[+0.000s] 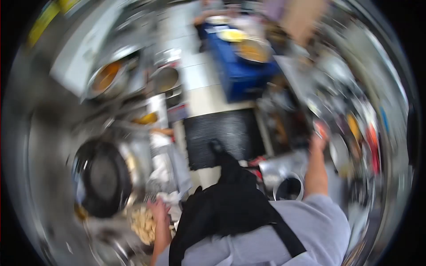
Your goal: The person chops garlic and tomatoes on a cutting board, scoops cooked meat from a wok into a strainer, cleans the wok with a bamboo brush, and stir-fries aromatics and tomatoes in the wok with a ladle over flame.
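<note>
My left hand [159, 210] is at the lower left, its fingers apart, at the edge of a bowl of pale, chunky pieces [144, 225]. Whether it touches the bowl's rim is hard to tell. Beyond the bowl sits a large dark wok or pan [105, 177] on the metal stove top. My right arm reaches out to the right, and my right hand [319, 131] is over a cluttered counter. Motion smears its fingers, and a reddish patch shows there. Close by lie a whitish round dish [339, 153] and blurred utensils.
A blue bin or box [237, 80] ahead carries a pot of orange-brown food [253, 50] and a yellow dish [232, 35]. A pot with orange contents [106, 79] stands upper left. A black mat [222, 133] covers the floor. Another person's arm [205, 17] shows at the far end.
</note>
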### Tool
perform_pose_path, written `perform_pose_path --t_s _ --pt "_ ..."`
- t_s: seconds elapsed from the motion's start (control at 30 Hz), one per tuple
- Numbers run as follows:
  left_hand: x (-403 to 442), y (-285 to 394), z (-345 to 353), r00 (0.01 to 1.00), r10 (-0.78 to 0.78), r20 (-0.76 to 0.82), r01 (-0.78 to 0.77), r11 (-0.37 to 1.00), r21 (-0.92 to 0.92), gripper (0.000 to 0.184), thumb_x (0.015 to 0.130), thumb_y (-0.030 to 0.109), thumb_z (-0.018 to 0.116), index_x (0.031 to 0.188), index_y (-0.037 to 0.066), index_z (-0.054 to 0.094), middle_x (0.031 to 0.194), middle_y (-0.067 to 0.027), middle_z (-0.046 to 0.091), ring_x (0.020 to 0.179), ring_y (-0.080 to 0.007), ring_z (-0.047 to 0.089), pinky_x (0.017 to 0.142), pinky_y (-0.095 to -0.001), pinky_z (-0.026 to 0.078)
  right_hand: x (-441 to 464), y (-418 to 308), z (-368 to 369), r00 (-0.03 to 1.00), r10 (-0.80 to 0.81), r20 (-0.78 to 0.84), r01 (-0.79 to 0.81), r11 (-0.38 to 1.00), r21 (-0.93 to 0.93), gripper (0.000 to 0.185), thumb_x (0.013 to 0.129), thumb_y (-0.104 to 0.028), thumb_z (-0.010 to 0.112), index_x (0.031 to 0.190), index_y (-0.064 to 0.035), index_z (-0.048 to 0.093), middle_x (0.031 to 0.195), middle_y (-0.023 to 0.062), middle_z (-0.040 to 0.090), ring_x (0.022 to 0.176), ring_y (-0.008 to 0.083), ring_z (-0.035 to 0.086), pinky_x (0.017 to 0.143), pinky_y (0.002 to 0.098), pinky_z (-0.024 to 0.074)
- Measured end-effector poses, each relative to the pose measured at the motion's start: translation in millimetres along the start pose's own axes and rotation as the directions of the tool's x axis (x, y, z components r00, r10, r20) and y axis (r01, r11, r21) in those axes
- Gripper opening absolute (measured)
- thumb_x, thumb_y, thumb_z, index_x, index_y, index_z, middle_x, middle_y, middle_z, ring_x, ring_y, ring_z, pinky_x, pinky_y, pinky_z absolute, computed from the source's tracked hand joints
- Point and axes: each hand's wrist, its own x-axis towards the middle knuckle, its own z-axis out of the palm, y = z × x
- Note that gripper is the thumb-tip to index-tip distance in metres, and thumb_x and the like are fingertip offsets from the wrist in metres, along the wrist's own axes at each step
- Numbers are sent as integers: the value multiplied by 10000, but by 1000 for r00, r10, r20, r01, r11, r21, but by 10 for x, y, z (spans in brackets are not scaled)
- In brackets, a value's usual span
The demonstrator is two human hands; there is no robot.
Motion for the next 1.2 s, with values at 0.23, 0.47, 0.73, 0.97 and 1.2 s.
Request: perform_pose_path --t_s 0.23,0.47,0.73,0.97,1.2 --pt "37 -355 721 775 225 -590 116 868 483 992 728 304 833 1466 -25 258 1474 -296 326 1325 -473 366 1135 -480 305 -609 -1252 2486 595 125 794 -15 989 -145 484 892 -13 518 1360 -106 442 979 114 619 529 118 534 392 255 413" --pt "-3 -79 1132 566 42 -824 193 964 181 902 674 246 850 1411 42 372 1284 -321 499 1176 -466 512 1002 -495 429 -4257 -2762 5197 -597 -231 768 634 450 628 551 926 -311 614 1400 -89 442 1092 219 633 1019 379 636 879 472 501" --pt "-62 -419 1112 477 101 -873 -130 991 44 753 748 162 777 1414 91 434 1184 -216 600 1114 -400 570 944 -504 460 -4940 -2366 5836 -477 395 785 599 800 -38 574 862 -239 620 1368 -44 431 806 111 592 593 227 587 428 404 490" --pt "-367 -191 912 615 -10 -789 -154 979 -132 670 707 6 757 1322 46 495 1120 -195 649 999 -344 641 893 -419 502 -5742 -3950 5017 -906 188 378 422 457 783 825 767 -119 557 1541 -131 273 1249 158 606 1132 281 608 1013 353 445" --pt "-1615 234 630 505 -178 -844 -850 67 -523 699 844 224 721 1416 50 360 1197 -154 582 1118 -315 599 867 -490 560 -8842 -2858 4609 -934 358 7 -35 -111 993 492 918 -446 568 1328 -176 596 1186 161 665 1091 363 636 918 451 503"
